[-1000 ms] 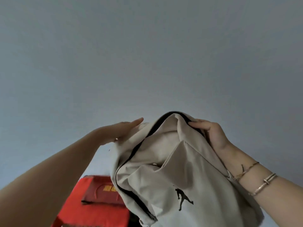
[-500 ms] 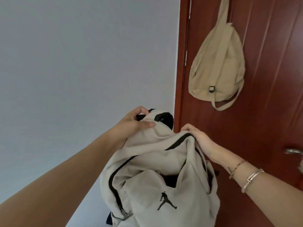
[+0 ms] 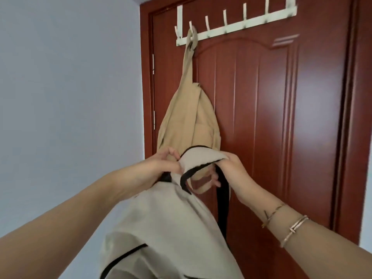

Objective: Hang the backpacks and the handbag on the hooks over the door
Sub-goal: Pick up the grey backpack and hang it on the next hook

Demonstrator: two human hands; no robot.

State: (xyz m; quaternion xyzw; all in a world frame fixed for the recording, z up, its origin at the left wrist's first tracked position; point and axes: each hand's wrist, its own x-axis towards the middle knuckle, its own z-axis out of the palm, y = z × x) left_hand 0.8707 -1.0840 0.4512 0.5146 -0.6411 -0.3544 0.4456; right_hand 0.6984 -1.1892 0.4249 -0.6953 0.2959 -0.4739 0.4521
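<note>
A light grey backpack (image 3: pixel 167 224) with black trim hangs from both my hands in front of the door. My left hand (image 3: pixel 161 168) pinches the left end of its top handle (image 3: pixel 201 158), and my right hand (image 3: pixel 231 170) grips the right end. A tan backpack (image 3: pixel 189 121) hangs by its strap from the second hook of the white over-door hook rack (image 3: pixel 237 27). Several hooks to the right of it are bare. The grey backpack's top handle sits below the rack, overlapping the tan bag's lower part.
The dark red door (image 3: pixel 261 117) fills the right side, its frame (image 3: pixel 350 137) at the far right. A pale blue-grey wall (image 3: pixel 70 87) lies to the left. Bracelets circle my right wrist (image 3: pixel 281 224).
My view has swung right and up from the wall to the door, showing the hook rack. Both hands have lifted the grey backpack higher and shifted to its top handle.
</note>
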